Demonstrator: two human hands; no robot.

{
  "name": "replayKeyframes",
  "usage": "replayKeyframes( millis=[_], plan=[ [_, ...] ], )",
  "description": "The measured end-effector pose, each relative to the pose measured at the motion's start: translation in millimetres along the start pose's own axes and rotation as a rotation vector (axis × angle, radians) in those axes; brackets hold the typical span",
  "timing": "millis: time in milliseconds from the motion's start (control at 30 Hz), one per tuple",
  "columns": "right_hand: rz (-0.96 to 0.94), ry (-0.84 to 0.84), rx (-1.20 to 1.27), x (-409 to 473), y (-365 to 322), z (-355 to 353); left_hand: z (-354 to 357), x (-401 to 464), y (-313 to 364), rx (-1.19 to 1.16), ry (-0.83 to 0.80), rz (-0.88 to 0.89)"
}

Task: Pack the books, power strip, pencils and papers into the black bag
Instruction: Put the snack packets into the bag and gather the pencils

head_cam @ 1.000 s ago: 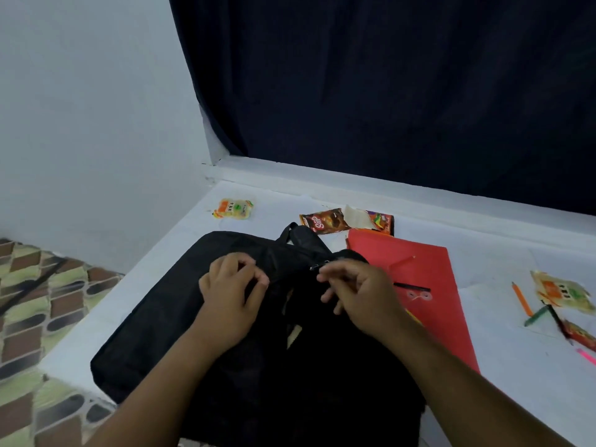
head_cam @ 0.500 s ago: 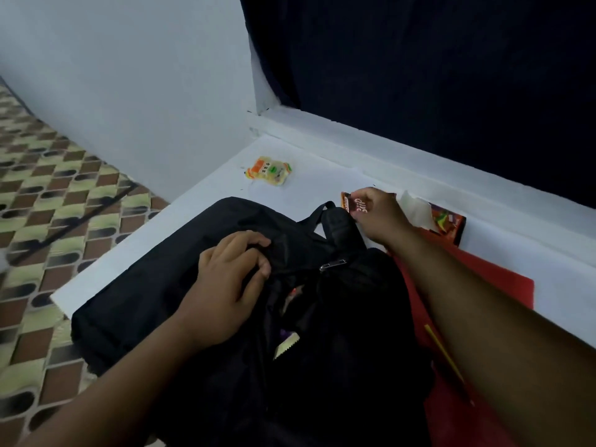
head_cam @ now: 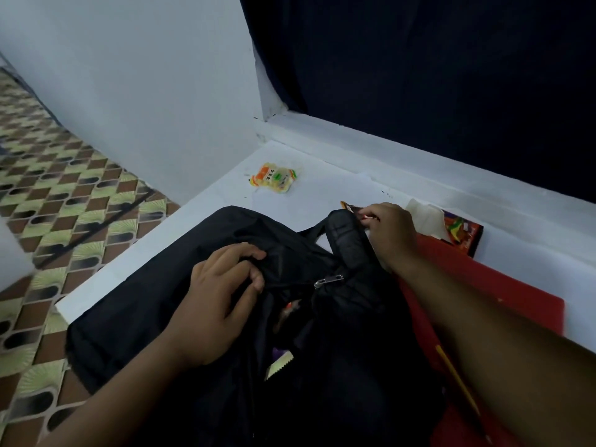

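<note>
The soft black fabric bag (head_cam: 135, 304) lies flat across the white tabletop (head_cam: 309, 195), its near end running off the bottom of the view, its padded handle (head_cam: 346, 243) standing up at the far end. The left hand (head_cam: 216, 304) sits on top of it — fingers curled, bunching a fold of the black cloth beside the open zip. A small silver zipper pull (head_cam: 328, 280) lies just right of those fingers, and through the gap a bit of red and a pale serrated edge (head_cam: 280, 366) show inside the bag; what they belong to cannot be made out.

The right hand (head_cam: 392, 233) reaches over the bag to the far side, fingers closed on the edge of a brown snack wrapper (head_cam: 353, 209) that pokes out just beyond the handle. Under that forearm lies a flat red folder (head_cam: 503, 285), touching the bag's right side, and a yellow pencil (head_cam: 458, 382) rests on it, slanting toward the near edge. At the folder's far corner sits a dark, brightly printed packet (head_cam: 464, 233) with a white torn flap (head_cam: 425, 217) sticking up.

Farther back and well apart from the bag, a small orange-and-yellow sachet (head_cam: 274, 177) lies alone on the white surface. Behind runs a white ledge beneath a dark curtain (head_cam: 451, 75); to the left, patterned green-and-brown floor tiles (head_cam: 58, 195).
</note>
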State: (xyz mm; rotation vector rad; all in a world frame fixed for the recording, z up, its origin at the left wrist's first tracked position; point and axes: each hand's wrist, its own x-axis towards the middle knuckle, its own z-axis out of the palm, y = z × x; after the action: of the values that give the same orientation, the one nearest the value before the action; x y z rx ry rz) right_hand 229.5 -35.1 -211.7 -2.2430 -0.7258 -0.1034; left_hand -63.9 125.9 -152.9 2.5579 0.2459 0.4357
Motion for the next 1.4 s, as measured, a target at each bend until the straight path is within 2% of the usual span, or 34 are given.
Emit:
replayKeyframes(
  millis=[100, 200, 333, 433, 533, 600, 700, 767, 900, 1000, 1067, 1167, 1267, 1400],
  plan=[
    [0.016, 0.097, 0.209, -1.3, -22.1, -22.2, 0.6, 0.6, -1.4, 0.004, 0.004, 0.0],
    [0.176, 0.167, 0.502, -3.4, -50.8, -48.6, 0.7, 0.4, -2.4, 0.015, 0.004, 0.007],
    [0.465, 0.126, 1.199, -22.6, -100.0, -97.3, -0.3, 0.7, -2.2, -0.012, 0.0, 0.0],
    [0.539, 0.043, 1.432, -60.4, -135.2, -128.4, -0.4, 0.7, -2.3, -0.029, 0.0, 0.002],
    [0.481, -0.03, 1.358, -110.8, -164.5, -137.3, -2.1, -0.7, -2.1, -0.016, 0.01, 0.014],
    [0.449, -0.013, 1.238, -142.7, -170.7, -126.7, -3.1, -2.6, -1.8, -0.006, 0.017, 0.021],
    [0.424, 0.006, 0.985, -185.4, -166.3, -109.7, -4.2, -7.1, 3.4, 0.01, 0.02, 0.027],
    [0.416, -0.041, 0.819, -210.6, -160.5, -106.6, -4.5, -12.4, 9.8, 0.025, -0.009, 0.033],
    [0.491, -0.252, 0.599, -244.7, -143.6, -110.9, -5.6, -22.9, 18.0, 0.074, -0.082, 0.019],
    [0.526, -0.454, 0.487, -250.9, -145.6, -109.7, -11.5, -28.6, 28.9, 0.097, -0.03, -0.02],
    [0.517, -0.499, 0.514, -248.1, -155.6, -102.6, -18.6, -30.5, 36.4, 0.043, -0.009, -0.032],
    [0.501, -0.39, 0.542, -236.9, -170.7, -86.8, -34.7, -29.7, 47.2, -0.247, -0.067, -0.09],
    [0.516, -0.221, 0.592, -228.3, -180.1, -74.0, -51.4, -25.9, 55.3, -0.36, -0.079, -0.181],
    [0.551, 0.034, 0.742, -225.8, -188.2, -59.1, -63.2, -20.6, 62.4, -0.646, -0.186, -0.318]
  ],
)
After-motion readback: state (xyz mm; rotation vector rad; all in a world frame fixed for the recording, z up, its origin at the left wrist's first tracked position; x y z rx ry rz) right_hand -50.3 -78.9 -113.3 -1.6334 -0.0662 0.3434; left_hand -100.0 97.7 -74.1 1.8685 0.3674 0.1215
